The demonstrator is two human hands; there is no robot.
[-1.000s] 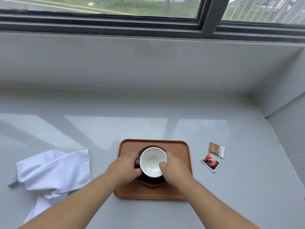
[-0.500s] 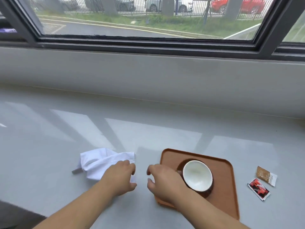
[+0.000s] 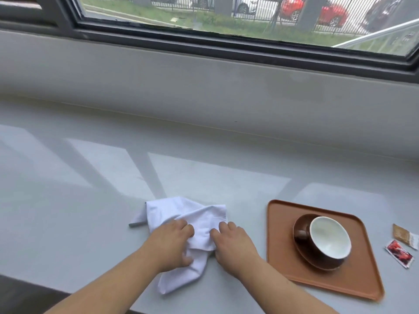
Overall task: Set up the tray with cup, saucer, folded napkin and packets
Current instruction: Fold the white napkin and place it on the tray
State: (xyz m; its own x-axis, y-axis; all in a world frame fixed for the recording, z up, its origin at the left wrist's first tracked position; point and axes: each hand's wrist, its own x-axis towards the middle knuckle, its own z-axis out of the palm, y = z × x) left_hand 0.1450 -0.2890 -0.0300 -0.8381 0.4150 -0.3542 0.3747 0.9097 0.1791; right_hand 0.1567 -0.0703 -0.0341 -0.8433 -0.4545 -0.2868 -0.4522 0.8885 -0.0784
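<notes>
Lying crumpled on the pale grey counter (image 3: pixel 68 200), the white napkin (image 3: pixel 181 214) sat to the left of the brown tray (image 3: pixel 281 264), apart from it, unfolded and bunched into loose ridges. Both hands were on the cloth. The left hand (image 3: pixel 169 243) pressed on its near-left part, fingers curled down into the fabric and the thumb tucked against a fold, closed around a bunch of the cloth. The right hand (image 3: pixel 233 243) rested on the napkin's side nearer the tray, fingers bent with the tips on the fabric; whether it pinched the cloth or only pressed on it could not be told. A tail of the napkin trailed toward the counter's near edge between the two forearms.

On the tray stood a dark brown saucer (image 3: pixel 301 248) with the cup (image 3: pixel 328 239) on it, the cup brown outside and white inside, empty, its handle pointing left toward the napkin. To the right of the tray, off it and on the counter, lay two packets close together: a tan packet (image 3: pixel 404 235) farther back and a red packet (image 3: pixel 398 253) nearer. Behind the tray, across the counter, rose a grey sill wall (image 3: pixel 204 87) under a dark-framed window (image 3: pixel 226 41).
</notes>
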